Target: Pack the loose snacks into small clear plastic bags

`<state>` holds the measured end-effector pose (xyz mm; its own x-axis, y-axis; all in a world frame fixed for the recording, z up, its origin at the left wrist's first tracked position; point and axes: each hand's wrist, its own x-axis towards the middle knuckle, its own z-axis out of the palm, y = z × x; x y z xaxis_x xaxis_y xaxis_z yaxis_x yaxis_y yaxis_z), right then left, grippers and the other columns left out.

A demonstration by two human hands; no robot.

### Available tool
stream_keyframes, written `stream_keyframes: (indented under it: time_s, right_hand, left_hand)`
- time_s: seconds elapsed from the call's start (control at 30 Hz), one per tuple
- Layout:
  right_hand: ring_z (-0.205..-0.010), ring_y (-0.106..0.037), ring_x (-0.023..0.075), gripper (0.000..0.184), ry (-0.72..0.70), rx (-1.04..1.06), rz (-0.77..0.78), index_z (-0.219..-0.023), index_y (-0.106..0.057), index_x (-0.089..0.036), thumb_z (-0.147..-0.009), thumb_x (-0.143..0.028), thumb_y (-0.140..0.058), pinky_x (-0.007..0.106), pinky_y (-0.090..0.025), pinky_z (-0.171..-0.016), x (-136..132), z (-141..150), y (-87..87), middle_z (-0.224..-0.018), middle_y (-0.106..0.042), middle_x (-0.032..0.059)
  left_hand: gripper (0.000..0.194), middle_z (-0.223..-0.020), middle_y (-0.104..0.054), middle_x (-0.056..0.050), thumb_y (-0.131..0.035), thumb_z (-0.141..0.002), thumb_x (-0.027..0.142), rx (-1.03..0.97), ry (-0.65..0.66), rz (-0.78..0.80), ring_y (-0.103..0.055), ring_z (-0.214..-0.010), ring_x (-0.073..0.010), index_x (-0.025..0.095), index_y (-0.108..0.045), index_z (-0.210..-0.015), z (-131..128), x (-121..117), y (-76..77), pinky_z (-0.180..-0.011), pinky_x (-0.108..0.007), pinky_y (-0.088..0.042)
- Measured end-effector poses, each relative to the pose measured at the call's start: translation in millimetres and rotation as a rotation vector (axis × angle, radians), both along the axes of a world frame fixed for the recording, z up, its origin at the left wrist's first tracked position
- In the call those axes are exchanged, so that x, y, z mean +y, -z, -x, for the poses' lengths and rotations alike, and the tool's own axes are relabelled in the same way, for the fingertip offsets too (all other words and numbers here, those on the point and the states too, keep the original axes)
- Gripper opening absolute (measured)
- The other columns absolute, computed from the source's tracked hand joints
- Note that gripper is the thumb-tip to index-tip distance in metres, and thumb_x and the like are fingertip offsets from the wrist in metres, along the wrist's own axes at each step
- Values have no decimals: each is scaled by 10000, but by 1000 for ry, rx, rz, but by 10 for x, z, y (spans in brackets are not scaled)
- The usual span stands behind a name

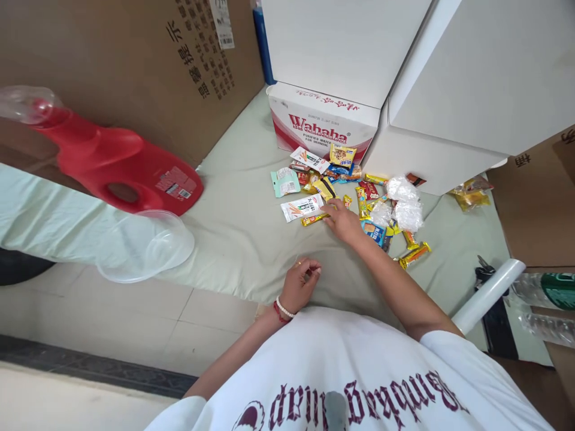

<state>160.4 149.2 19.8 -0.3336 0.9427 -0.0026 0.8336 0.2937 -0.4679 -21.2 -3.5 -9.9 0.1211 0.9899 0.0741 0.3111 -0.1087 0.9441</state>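
My right hand (345,222) reaches into a pile of wrapped snacks on a pale green cloth. Its fingers close on the right end of a white snack packet (300,208); a thin yellow wrapper (314,219) lies just under that packet. Near my body, my left hand (302,280) rests on the cloth with curled fingers and nothing visible in it. Left of the pile lies a mint-green packet (285,182). Another white packet (309,160) and a yellow cookie packet (342,155) lie at the back. Clear-wrapped white pieces (408,215) and a blue packet (374,231) are on the right.
A Wahaha water carton (323,123) stands behind the pile, beside white boxes (444,158). To the left are a red jug (135,161) and a clear plastic bowl (148,248) at the cloth's edge. Keys (485,270), a white roll (489,296) and plastic bottles (545,290) lie right.
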Motion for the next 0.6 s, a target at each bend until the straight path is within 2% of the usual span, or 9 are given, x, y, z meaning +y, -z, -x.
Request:
stream_keyframes:
  time_s: [0.03,0.1,0.2,0.27,0.33,0.4,0.5,0.53,0.6]
  right_hand:
    - [-1024,-626,232,293,2,36,31,-1190,-696,-228,-959,-263,-520,312,-473,-808,50,75,20,-1361,-605,90]
    - [-917,-618,203,226,51,232,89,-1039,-708,-212,-965,-271,-502,285,-457,-761,70,148,47,-1075,-693,63]
    - [-612,-488,137,196,150,707,293,-931,-673,-219,-911,-402,-609,240,-373,-567,-113,113,13,-678,-552,-28]
    - [-488,-337,91,275,209,978,517,-885,-659,-218,-832,-484,-711,224,-259,-470,-321,46,-51,-607,-446,-67]
    - [-453,-249,56,339,279,1148,695,-859,-656,-208,-747,-492,-803,215,-182,-438,-533,-19,-106,-613,-435,-79]
    - [-449,-211,37,376,345,1232,785,-844,-655,-198,-686,-470,-861,208,-148,-430,-711,-73,-118,-620,-447,-80]
    - [-452,-196,40,396,402,1237,819,-842,-646,-199,-673,-481,-866,204,-141,-424,-900,-148,-50,-603,-436,-84]
    - [-455,-217,51,388,419,1200,781,-850,-645,-204,-694,-499,-844,204,-161,-421,-949,-172,-22,-599,-434,-82]
    - [-494,-328,88,353,465,1073,581,-904,-655,-224,-767,-525,-778,212,-260,-437,-1034,-210,14,-637,-485,-57]
  left_hand:
    - [132,-803,-644,-31,-590,-907,304,-19,-26,20,-585,-763,-163,211,-682,-883,35,-18,-2,-707,-296,-488]
    - [155,-822,-646,-29,-619,-894,346,-87,-103,98,-581,-755,-153,209,-692,-887,126,-36,-1,-672,-274,-481]
    - [244,-820,-630,-19,-670,-860,436,-288,-218,260,-553,-704,-129,198,-701,-903,240,16,-4,-599,-243,-459]
    - [337,-855,-635,-28,-706,-828,496,-460,-246,358,-553,-715,-125,190,-707,-969,250,107,-26,-554,-223,-440]
    - [450,-943,-659,-53,-743,-792,540,-618,-217,455,-568,-739,-122,187,-701,-1069,193,222,-65,-512,-203,-405]
    - [520,-958,-670,-61,-795,-740,548,-721,-133,544,-569,-723,-112,180,-695,-1094,86,329,-106,-485,-191,-365]
    - [468,-723,-613,-5,-857,-671,529,-745,-14,590,-500,-597,-82,152,-696,-895,-92,426,-141,-466,-193,-306]
    - [449,-642,-568,19,-864,-661,528,-731,1,585,-457,-550,-70,150,-679,-818,-139,439,-143,-462,-198,-287]
    - [447,-538,-485,56,-866,-655,537,-689,-14,552,-370,-487,-53,155,-643,-711,-205,442,-137,-462,-211,-252]
